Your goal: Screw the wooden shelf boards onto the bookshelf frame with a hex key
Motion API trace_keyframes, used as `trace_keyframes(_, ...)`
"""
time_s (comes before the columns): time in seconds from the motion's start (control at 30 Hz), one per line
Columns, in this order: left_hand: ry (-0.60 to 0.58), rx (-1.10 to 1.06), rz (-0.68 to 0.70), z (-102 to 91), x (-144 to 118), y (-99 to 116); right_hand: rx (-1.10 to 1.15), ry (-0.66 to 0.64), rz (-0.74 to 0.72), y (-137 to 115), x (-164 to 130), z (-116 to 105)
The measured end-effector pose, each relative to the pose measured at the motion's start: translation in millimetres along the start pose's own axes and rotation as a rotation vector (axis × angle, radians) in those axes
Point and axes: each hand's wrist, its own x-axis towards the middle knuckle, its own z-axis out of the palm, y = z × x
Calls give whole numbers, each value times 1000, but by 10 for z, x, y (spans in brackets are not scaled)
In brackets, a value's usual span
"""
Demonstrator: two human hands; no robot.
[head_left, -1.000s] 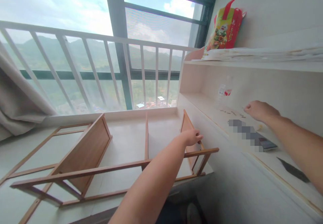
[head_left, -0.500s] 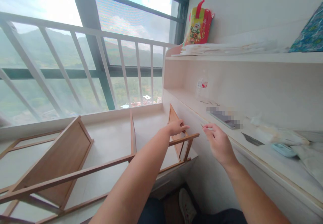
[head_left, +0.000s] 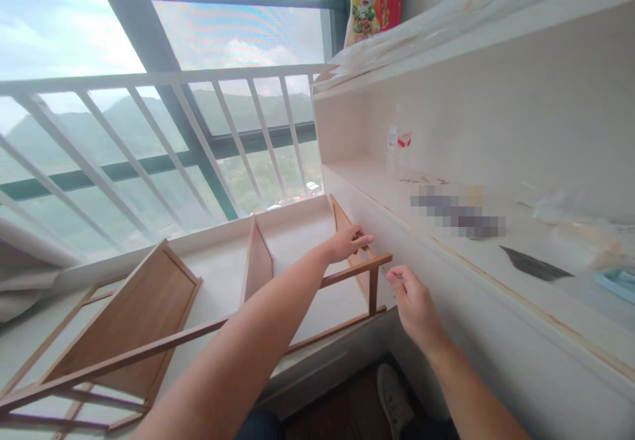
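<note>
A wooden shelf rack point(head_left: 124, 354) lies on its side on the pale window ledge, its slanted panels joined by long rails. My left hand point(head_left: 344, 243) is closed over the edge of the rack's right end panel point(head_left: 342, 215), thumb and fingers pointing right. My right hand point(head_left: 411, 298) is just right of the rack's end corner, fingertips pinched together. A small thin piece point(head_left: 383, 270), pin-like, pokes out of that pinch toward the end rail; whether it touches the wood I cannot tell.
On the desk point(head_left: 476, 268) at right are several small dark pins point(head_left: 424, 180), a clear plastic bottle point(head_left: 393, 145), a dark flat strip point(head_left: 536, 264) and a light blue object point(head_left: 618, 284). White railing point(head_left: 163, 79) fronts the window. A shoe point(head_left: 394, 400) shows below.
My right hand has moved down and slightly left with the small thin piece, closer to the rack's end corner. My left hand stays on the end panel. The view has shifted.
</note>
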Motion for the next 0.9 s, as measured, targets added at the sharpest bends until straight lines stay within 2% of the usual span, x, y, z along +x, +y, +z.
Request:
trace_keyframes(0.1, -6, 2, 27, 2, 21, 8, 42, -29, -19, -4, -13, 31)
trace_keyframes(0.37, -57, -36, 30, 13, 70, -92, 89, 9, -47, -44, 99, 49)
trace_keyframes(0.53, -42, -13, 70, 6, 101, -140, 98, 3, -80, -61, 120, 30)
trace_keyframes(0.9, -2, 72, 100, -4, 56, -97, 141, -31, -80, -18, 124, 73)
